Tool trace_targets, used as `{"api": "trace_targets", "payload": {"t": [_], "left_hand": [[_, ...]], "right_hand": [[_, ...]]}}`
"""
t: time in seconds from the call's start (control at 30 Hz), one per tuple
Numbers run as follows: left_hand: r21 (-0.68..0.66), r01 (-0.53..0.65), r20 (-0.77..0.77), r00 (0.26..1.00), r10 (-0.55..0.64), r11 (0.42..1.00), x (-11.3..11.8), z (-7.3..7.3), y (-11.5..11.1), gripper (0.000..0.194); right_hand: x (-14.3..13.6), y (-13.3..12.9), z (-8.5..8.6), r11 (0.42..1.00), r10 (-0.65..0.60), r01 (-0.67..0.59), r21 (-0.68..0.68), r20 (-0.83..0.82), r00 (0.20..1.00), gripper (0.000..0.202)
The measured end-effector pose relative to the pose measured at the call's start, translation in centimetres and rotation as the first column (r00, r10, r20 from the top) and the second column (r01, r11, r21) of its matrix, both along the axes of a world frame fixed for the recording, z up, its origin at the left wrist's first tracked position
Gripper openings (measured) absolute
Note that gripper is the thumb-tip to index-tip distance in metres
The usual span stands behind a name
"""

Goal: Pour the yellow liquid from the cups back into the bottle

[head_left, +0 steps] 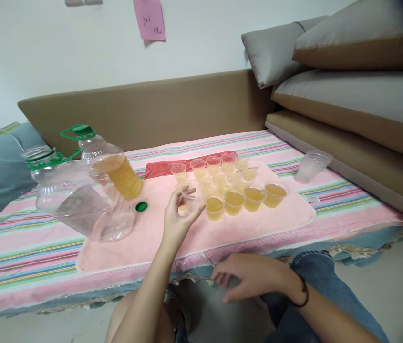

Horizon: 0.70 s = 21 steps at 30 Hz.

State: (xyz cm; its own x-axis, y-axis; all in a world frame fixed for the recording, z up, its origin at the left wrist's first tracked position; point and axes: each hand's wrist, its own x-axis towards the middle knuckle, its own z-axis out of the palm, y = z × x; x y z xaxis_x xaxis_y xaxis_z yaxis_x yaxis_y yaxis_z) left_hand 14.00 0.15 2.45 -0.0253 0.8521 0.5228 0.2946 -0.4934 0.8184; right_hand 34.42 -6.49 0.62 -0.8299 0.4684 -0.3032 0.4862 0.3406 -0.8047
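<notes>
My left hand [180,209] is curled around a clear plastic cup [191,204] at the left end of the front row. Beside it, cups of yellow liquid [234,202] stand in rows on a pink mat [144,243]. My right hand [251,275], with a dark band at the wrist, hangs in front of the bed's edge, fingers loosely bent and apart, holding nothing.
An uncapped large bottle [76,205] and a green-capped bottle of yellow liquid [124,178] stand left. A green cap [141,206] lies near them. Stacked cups [312,166] lie right, by piled cushions [351,95]. A red packet [161,169] lies behind the cups.
</notes>
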Motion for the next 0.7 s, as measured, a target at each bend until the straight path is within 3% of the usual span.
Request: {"api": "trace_targets", "payload": {"t": [0.03, 0.1, 0.17, 0.23, 0.3, 0.37, 0.43, 0.7], "left_hand": [[-0.010, 0.017, 0.013, 1.000, -0.016, 1.000, 0.1, 0.0, -0.2, 0.054], [-0.016, 0.033, 0.003, 0.999, -0.033, 0.999, 0.4, 0.1, -0.7, 0.054], [-0.009, 0.033, -0.037, 0.999, -0.033, 0.999, 0.8, 0.2, -1.1, 0.055], [0.008, 0.032, -0.075, 0.997, -0.032, 0.999, 1.2, 0.2, -1.5, 0.057], [0.029, 0.037, -0.100, 0.994, -0.034, 0.999, 1.8, 0.1, -1.7, 0.057], [0.053, 0.043, -0.116, 0.993, -0.036, 0.998, 2.2, -0.2, -1.8, 0.056], [0.069, 0.028, -0.137, 0.990, -0.019, 0.997, 2.5, -0.5, -1.8, 0.056], [0.184, -0.046, -0.229, 0.969, 0.088, 0.982, 3.4, -1.1, -1.5, 0.068]], "right_hand": [[0.8, 0.5, 1.1, 0.994, -0.094, 0.088, -0.063, -0.105, 0.990, 0.041], [2.2, 1.4, 3.4, 0.940, -0.336, 0.339, -0.041, -0.293, 0.895, 0.031], [3.0, 2.3, 5.5, 0.786, -0.512, 0.616, 0.062, -0.493, 0.703, 0.027], [3.0, 3.0, 7.3, 0.638, -0.519, 0.752, 0.163, -0.630, 0.577, 0.027], [2.5, 3.7, 8.7, 0.620, -0.466, 0.736, 0.271, -0.627, 0.624, 0.041], [1.9, 4.2, 9.6, 0.663, -0.451, 0.660, 0.353, -0.516, 0.728, 0.058], [1.3, 4.5, 10.0, 0.680, -0.472, 0.623, 0.388, -0.418, 0.776, 0.066], [1.2, 4.6, 10.4, 0.627, -0.482, 0.601, 0.496, -0.358, 0.799, 0.069]]}}
